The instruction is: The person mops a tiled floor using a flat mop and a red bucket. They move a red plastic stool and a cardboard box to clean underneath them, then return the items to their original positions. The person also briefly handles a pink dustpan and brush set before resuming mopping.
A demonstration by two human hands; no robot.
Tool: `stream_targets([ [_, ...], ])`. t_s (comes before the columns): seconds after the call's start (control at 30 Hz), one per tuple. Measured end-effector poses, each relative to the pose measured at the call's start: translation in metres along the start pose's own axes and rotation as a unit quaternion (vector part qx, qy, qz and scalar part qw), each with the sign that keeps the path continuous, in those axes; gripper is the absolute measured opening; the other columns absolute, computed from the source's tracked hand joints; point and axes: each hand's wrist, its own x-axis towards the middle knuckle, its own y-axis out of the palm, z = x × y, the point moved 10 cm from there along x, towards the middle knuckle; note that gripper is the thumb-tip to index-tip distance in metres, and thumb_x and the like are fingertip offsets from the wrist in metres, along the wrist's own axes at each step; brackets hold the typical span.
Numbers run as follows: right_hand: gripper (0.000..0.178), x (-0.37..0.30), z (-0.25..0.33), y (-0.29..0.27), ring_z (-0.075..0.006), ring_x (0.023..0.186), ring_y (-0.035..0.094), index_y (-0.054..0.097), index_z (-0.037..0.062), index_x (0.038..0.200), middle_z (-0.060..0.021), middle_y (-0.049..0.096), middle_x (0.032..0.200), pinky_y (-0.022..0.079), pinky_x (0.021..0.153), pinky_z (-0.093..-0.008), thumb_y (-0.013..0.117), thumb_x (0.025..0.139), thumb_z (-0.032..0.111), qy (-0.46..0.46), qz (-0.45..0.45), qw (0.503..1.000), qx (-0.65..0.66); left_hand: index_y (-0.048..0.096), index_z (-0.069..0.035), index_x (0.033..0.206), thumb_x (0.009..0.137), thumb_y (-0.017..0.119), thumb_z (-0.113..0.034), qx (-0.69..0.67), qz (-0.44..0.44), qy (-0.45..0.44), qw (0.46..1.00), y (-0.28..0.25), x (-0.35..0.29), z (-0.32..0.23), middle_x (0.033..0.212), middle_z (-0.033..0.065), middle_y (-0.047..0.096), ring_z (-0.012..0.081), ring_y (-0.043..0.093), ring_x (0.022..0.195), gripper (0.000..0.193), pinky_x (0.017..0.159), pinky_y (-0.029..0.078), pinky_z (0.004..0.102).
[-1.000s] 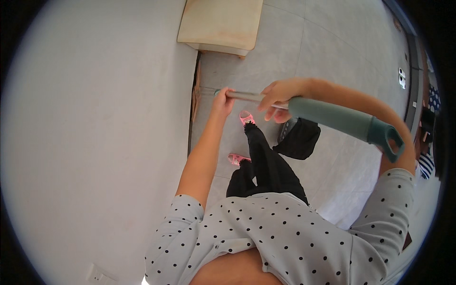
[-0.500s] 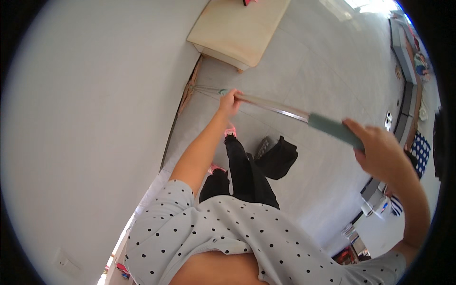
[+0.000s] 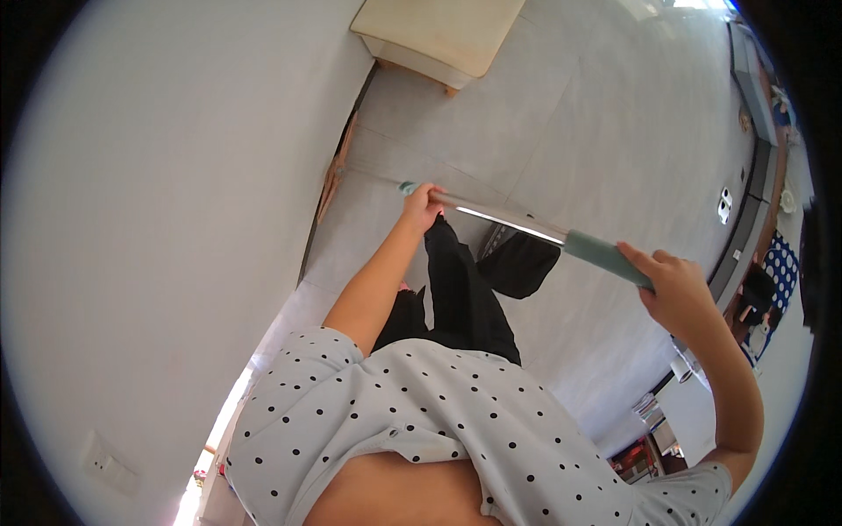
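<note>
Metal pole [image 3: 509,221] slants far L to near R above floor [image 3: 631,158], est. light, stiff, slick; L hand [image 3: 423,207] fingers wrap shaft, R hand [image 3: 677,285] fingers clasp green grip [image 3: 601,256], prob. best hold pt.

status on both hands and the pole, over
Left hand closed on metal pole. Right hand closed on its green grip. Black bag on floor below.

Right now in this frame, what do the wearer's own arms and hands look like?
The left hand and right hand are bare, with no glove, watch or bracelet visible. The left sleeve and right sleeve are short, pale grey with scattered black dots, leaving the forearms uncovered.
</note>
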Motion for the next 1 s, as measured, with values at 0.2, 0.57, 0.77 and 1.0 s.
stream_targets([
  [0.2,0.053,-0.007,0.091,0.090,-0.0275,0.064,0.056,0.038,0.0169,0.122,-0.0116,0.054,0.075,0.044,0.058,-0.0376,0.051,0.072,0.006,-0.073,0.068,0.995,-0.003,0.050,0.000,0.066,0.075,0.047,-0.006,0.038,-0.094,0.013,0.995,-0.185,-0.053,0.015,0.067,0.0138,0.055,0.0250,0.053,0.069,0.010,0.072,0.045,0.0414],
  [0.57,0.050,-0.100,0.220,0.260,-0.0254,0.062,0.057,0.041,0.0214,0.119,-0.0111,0.055,0.079,0.045,0.055,-0.0329,0.052,0.073,0.006,-0.017,0.066,0.996,0.064,0.049,0.001,0.062,0.072,0.048,-0.004,0.035,-0.073,-0.032,0.996,-0.354,-0.150,0.070,0.063,0.0124,0.053,0.0222,0.053,0.068,0.011,0.071,0.046,0.0349],
  [0.77,0.051,-0.131,0.292,0.323,-0.0236,0.063,0.057,0.039,0.0183,0.122,-0.0111,0.055,0.080,0.045,0.054,-0.0326,0.051,0.073,0.006,-0.046,0.089,0.993,0.061,0.049,0.001,0.062,0.071,0.047,-0.005,0.049,-0.118,-0.033,0.991,-0.470,-0.193,0.079,0.064,0.0126,0.054,0.0228,0.053,0.066,0.011,0.069,0.045,0.0337],
  [1.0,0.053,-0.165,0.325,0.381,-0.0242,0.062,0.057,0.039,0.0155,0.122,-0.0124,0.055,0.080,0.043,0.052,-0.0323,0.050,0.072,0.005,-0.046,0.072,0.992,0.091,0.046,-0.003,0.057,0.070,0.048,-0.005,0.069,-0.122,-0.037,0.989,-0.511,-0.221,0.097,0.063,0.0122,0.054,0.0229,0.053,0.065,0.013,0.067,0.045,0.0336],
])
